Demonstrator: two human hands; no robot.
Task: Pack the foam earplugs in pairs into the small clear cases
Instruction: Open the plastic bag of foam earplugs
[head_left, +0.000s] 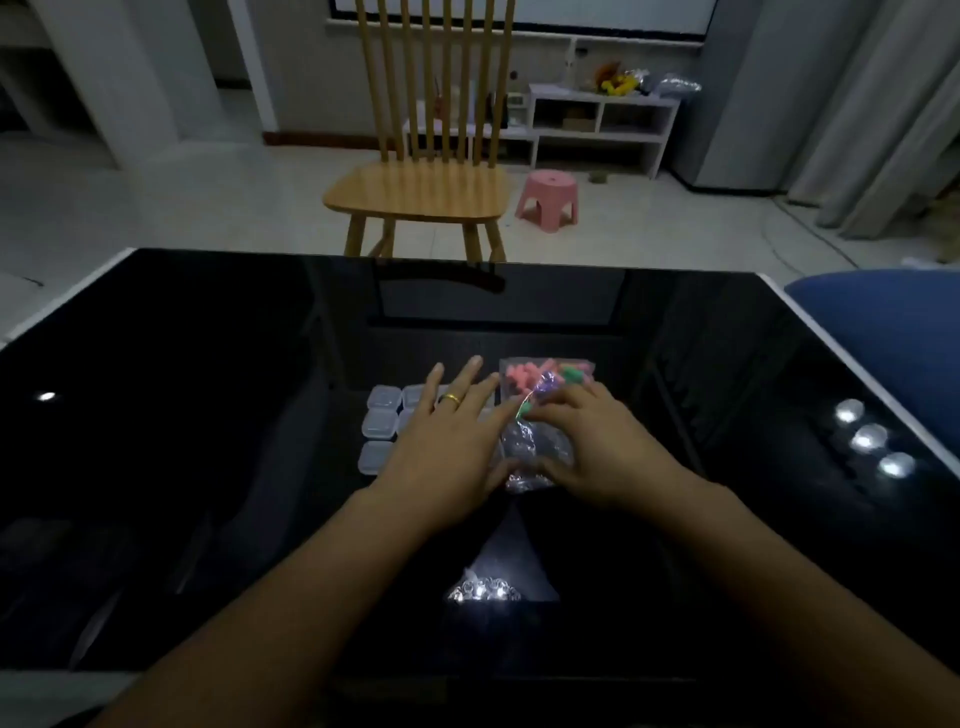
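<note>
Both hands are working the clear bag (535, 447) of foam earplugs (540, 375) on the counter (208, 415). The right hand (597, 447) is pinching its plastic; the left hand (447, 441) is lying flat, fingers straight. Best steadying the near end while opening it, probably. The bag's long axis is running away from both hands, earplugs bunched beyond the fingertips. Clear cases (382, 423) are sitting under and left of the left hand.

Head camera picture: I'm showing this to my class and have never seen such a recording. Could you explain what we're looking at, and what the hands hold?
No machine here: a person wears a camera on the head, looking down at their own hands. On the black glass table lie small clear cases and a clear plastic bag of coloured foam earplugs. The left hand rests with straight fingers at the bag's edge, partly over the cases. The right hand grips the bag.
</note>
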